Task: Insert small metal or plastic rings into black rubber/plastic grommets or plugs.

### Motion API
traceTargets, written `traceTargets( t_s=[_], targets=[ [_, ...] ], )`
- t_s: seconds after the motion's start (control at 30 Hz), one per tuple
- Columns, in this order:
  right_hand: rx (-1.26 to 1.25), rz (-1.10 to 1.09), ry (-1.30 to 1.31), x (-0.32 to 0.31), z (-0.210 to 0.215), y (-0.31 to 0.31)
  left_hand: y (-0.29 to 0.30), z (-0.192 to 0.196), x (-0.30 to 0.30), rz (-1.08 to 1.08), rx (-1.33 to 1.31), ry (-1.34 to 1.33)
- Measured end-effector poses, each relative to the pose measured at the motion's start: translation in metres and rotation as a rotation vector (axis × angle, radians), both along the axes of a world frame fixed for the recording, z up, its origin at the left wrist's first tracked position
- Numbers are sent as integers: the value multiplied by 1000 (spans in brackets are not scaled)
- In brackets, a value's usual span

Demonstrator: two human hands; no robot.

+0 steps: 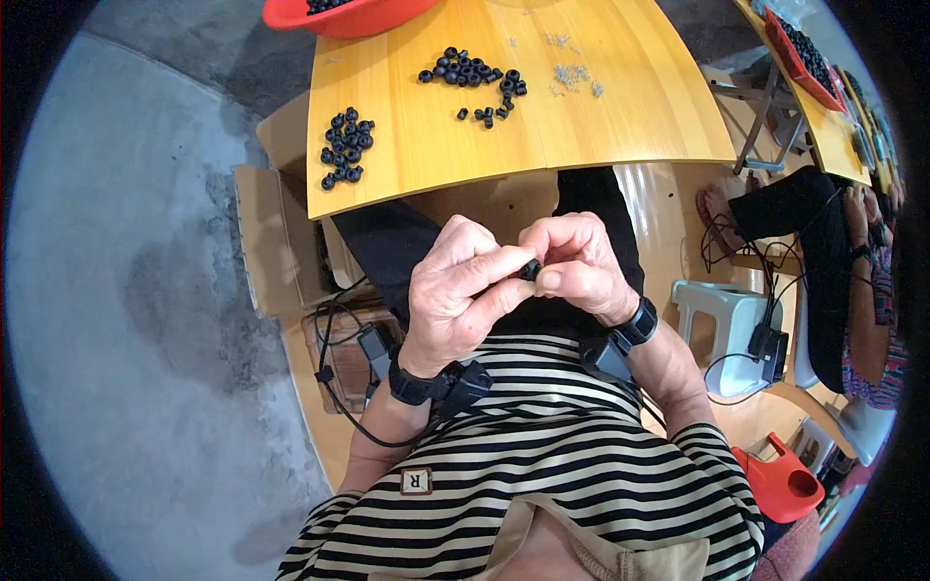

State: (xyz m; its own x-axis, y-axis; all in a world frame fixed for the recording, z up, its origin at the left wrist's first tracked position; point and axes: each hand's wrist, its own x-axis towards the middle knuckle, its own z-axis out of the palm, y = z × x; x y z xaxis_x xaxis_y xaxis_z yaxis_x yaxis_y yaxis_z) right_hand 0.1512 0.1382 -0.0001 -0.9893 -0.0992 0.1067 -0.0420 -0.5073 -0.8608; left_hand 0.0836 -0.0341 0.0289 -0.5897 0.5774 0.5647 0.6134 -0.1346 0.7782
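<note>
Just past the near edge of the wooden table (pixel 601 136), over my lap, both hands meet on a small round black part (pixel 530 270). My left hand (pixel 463 281) pinches it between thumb and forefinger. From the other side, the thumb and curled fingers of my right hand (pixel 581 266) close on it too. Fingertips cover most of the part. On the table ahead lies a loose group of small black ring-shaped parts (pixel 465 70). Another cluster of black parts (pixel 346 145) sits near the left edge. Tiny clear pieces (pixel 572 76) are scattered right of the middle.
A red basin (pixel 349 19) of black parts stands at the far left. Cardboard boxes (pixel 262 232) and cables are below the table's left side. At right, a person (pixel 857 290) sits by another table with a red tray (pixel 802 58), near a pale plastic stool (pixel 712 320).
</note>
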Motion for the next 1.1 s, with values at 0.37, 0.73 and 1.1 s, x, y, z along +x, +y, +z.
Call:
traceTargets(
  t_s=[0.37, 0.73, 1.1],
  targets=[
    [48, 121, -57, 0, -4, 3, -2, 14, -3, -68, -155, 173],
    [1, 205, -134, -1, 2, 3, 1, -1, -1, -58, -87, 179],
    [-124, 157, -151, -6, -4, -6, -1, -2, 0, 23, -136, 103]
  ],
)
